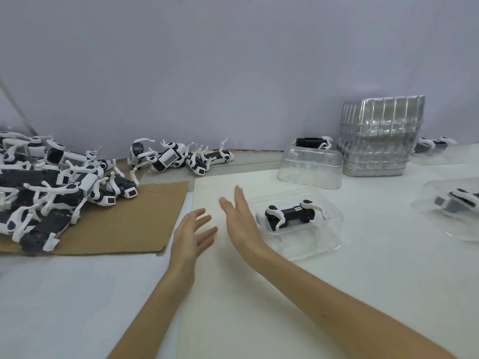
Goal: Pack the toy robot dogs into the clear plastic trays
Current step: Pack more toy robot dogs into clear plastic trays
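Observation:
A black-and-white toy robot dog [290, 216] lies on its side in a clear plastic tray [324, 239] right of centre. My right hand [239, 220] hovers just left of that tray, fingers straight, holding nothing. My left hand [193, 233] is beside it, fingers spread and empty. A big heap of toy dogs [49, 187] covers the left end of a brown cardboard sheet [124, 224]. A smaller cluster of dogs [178, 158] lies by the wall.
A tall stack of empty clear trays [381, 138] stands at the back right. In front of it sits an upturned tray [309, 167] with a dog [313, 142] behind it. More packed trays [451, 203] lie at the right edge. White table [259, 307].

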